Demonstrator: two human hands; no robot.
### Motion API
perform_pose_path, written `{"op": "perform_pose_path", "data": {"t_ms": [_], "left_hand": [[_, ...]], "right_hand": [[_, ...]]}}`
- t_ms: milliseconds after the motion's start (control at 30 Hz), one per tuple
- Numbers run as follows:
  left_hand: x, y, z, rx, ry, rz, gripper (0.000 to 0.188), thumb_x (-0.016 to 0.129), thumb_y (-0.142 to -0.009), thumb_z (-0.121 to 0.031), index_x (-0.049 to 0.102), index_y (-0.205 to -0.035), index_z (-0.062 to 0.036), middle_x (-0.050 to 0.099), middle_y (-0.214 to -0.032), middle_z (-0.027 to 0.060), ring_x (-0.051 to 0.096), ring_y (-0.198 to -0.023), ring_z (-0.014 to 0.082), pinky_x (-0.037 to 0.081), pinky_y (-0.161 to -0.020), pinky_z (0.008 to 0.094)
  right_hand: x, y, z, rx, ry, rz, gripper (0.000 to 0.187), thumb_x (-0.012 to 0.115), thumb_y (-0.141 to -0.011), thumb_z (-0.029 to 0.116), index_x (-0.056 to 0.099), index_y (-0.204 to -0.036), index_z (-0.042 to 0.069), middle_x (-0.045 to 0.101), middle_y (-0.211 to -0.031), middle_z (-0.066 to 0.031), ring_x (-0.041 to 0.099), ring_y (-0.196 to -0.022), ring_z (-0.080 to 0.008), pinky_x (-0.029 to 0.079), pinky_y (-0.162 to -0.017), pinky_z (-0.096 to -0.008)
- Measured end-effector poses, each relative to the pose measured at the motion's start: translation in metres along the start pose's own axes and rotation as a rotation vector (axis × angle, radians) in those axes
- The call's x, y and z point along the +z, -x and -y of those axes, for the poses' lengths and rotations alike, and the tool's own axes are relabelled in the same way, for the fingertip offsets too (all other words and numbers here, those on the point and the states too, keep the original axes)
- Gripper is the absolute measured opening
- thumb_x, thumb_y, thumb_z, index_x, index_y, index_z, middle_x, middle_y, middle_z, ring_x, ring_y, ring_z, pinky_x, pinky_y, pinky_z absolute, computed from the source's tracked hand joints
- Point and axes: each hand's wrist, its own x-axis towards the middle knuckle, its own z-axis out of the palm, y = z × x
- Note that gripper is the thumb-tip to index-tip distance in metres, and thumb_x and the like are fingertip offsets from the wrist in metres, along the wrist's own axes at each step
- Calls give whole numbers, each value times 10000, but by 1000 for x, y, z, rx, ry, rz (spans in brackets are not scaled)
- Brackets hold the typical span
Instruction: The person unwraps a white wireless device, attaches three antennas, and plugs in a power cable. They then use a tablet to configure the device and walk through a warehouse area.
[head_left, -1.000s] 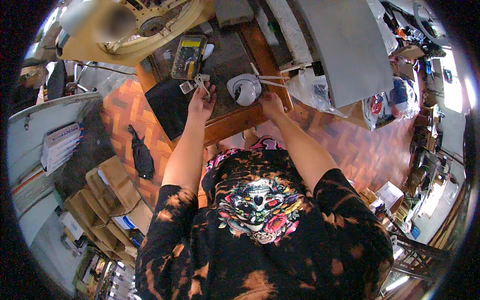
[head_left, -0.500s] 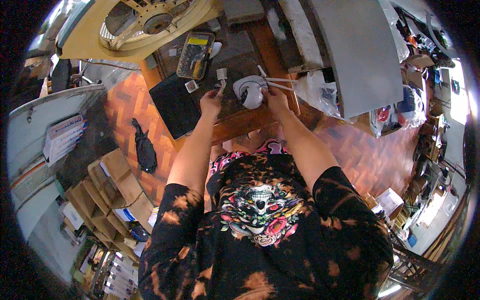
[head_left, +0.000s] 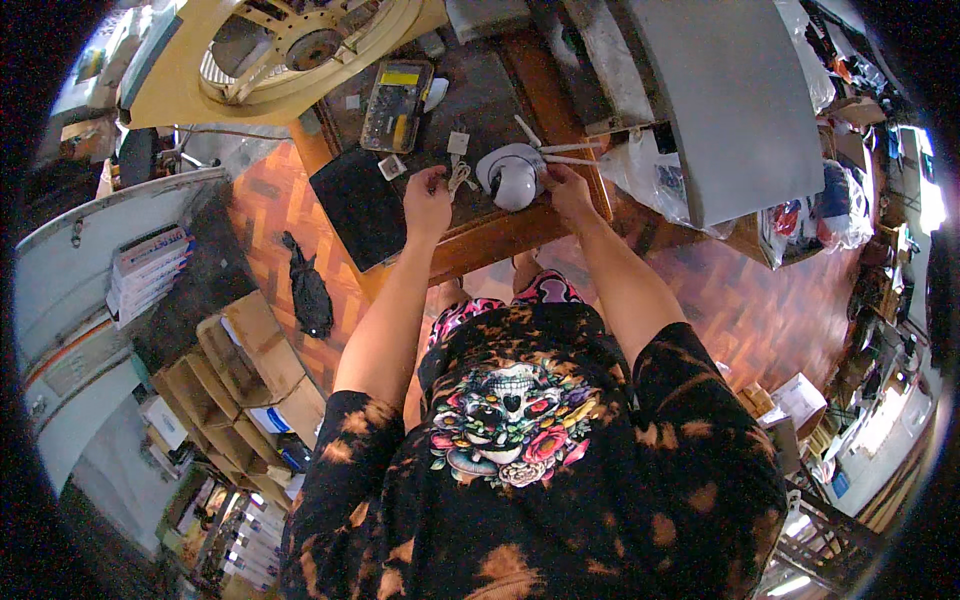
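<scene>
A white dome security camera (head_left: 514,182) with a round swivelling head and stick antennas (head_left: 570,153) lies on the wooden table. My right hand (head_left: 572,197) grips its right side with closed fingers; the fingertips are partly hidden behind its edge. To the left of the camera, a small bundle of white cable (head_left: 459,178) lies below a white square adapter (head_left: 458,142). My left hand (head_left: 430,203) pinches at this cable, its fingers pressed together beside the loops. A small white square piece (head_left: 392,167) rests left of that hand, by a flat black panel (head_left: 362,208).
A clear parts case (head_left: 397,107) with a yellow label lies behind my left hand. A large cream fan housing (head_left: 290,60) overhangs the far left. A grey panel (head_left: 725,110) and plastic bags (head_left: 645,180) crowd the right. Cardboard boxes (head_left: 240,350) stand at lower left.
My left hand has drawn slightly away from the cable loops, which show more openly. My right hand stays at the camera, whose round head has turned. The whole view has shifted a little.
</scene>
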Motion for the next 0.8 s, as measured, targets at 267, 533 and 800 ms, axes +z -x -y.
{"op": "perform_pose_path", "data": {"t_ms": [267,533,800], "left_hand": [[-24,20,-44,-430,638,517,407,660,-1016,-214,578,-1384,-61,673,-1258,87,666,-1087,212,559,-944,370],[-55,78,-106,-152,653,678,716,694,-992,-326,365,-1576,-76,538,-1460,106,555,-1282,235,492,-1037,390],[-86,86,-108,-206,899,572,600,580,-1042,-420,437,-1521,-87,585,-1389,75,606,-1224,237,541,-990,427]], "right_hand": [[-41,63,63,-1,-148,212,328,707,-975,248,701,-1190,0,745,-1040,-97,685,-922,-202,564,-795,-365],[-46,109,104,-201,233,333,469,732,-948,398,707,-1236,30,752,-1153,-122,698,-1037,-221,532,-972,-391],[-15,148,152,-441,117,470,387,730,-965,221,680,-1285,9,729,-1156,-64,651,-1025,-150,526,-906,-329]]}}
